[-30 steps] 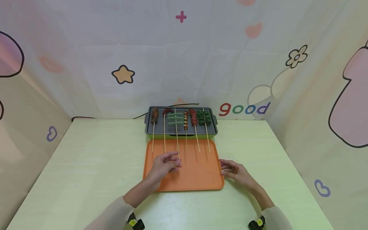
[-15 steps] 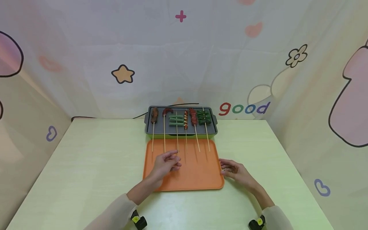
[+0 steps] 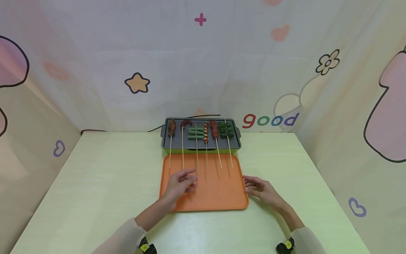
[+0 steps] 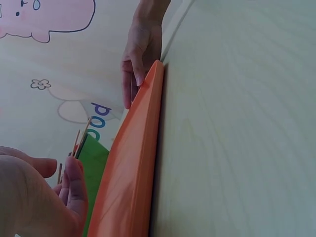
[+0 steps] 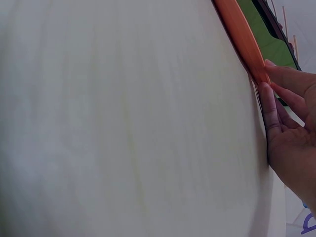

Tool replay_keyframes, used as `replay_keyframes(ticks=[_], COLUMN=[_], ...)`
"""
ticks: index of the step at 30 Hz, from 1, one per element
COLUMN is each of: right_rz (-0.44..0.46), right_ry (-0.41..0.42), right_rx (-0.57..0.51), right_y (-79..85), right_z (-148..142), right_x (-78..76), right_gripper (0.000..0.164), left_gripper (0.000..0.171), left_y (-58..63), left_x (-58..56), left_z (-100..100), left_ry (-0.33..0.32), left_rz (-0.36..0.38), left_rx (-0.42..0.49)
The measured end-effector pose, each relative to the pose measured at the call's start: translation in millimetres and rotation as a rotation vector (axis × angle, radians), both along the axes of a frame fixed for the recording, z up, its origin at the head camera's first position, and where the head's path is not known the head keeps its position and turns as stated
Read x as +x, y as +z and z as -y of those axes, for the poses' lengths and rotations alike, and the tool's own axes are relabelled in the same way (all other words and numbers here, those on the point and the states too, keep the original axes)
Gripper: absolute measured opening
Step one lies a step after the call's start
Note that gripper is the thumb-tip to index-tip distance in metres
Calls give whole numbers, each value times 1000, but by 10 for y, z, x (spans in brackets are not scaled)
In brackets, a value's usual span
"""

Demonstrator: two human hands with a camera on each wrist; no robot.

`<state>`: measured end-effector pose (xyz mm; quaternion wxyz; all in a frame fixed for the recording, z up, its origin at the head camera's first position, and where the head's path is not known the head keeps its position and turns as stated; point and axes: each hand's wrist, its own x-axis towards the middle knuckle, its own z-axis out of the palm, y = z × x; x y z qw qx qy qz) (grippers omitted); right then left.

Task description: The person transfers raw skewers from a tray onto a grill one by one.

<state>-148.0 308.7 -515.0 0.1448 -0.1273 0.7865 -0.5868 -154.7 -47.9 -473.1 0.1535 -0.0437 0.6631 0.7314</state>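
In the head view, my left hand [image 3: 180, 185] hovers over the orange tray [image 3: 219, 197], its thumb and fingers apart. Beside its fingertips is the stick end of a green bean skewer [image 3: 196, 133] that lies on the grill [image 3: 236, 141]. In the left wrist view, nothing shows between the thumb and fingers of that left hand [image 4: 64, 192]. My right hand [image 3: 261, 190] holds the tray's right edge. The right wrist view shows the thumb and fingers of this hand [image 5: 291, 103] at the tray's rim [image 5: 244, 42].
More skewers lie on the grill, sticks toward me over the tray: brown meat [image 3: 171, 127], a curled dark red piece [image 3: 186, 123], a thin banded one [image 3: 206, 132], red meat [image 3: 214, 129] and green pepper [image 3: 226, 130]. A black cord [image 3: 94, 130] runs behind, by the patterned curtain.
The green bean skewer has settled onto the grill, slightly to the right. My left hand has let go of its stick and drawn back a little. The right hand stays at the tray.
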Motion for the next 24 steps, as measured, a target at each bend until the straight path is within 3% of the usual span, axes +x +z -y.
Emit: replay_keyframes(ticks=[7,14,20,24], right_rz=[-39,-42,-47,-101], right_ry=[6,7,-16,-52], right_rx=[-15,12,109,223], right_y=[-6,32,144,256], right_z=[-44,-106,-140,-147], right_x=[-4,-15,-3,16], right_gripper=[55,55,54,55], left_gripper=[42,40,51,62], left_y=[-38,-102,-177,-199], left_x=[106,191,117,42], left_z=[253,634,1002,1257], left_ry=[-37,-62,-65,-98], left_rz=[-83,-284,-418,-487], left_rx=[-105,-317,-449,-571])
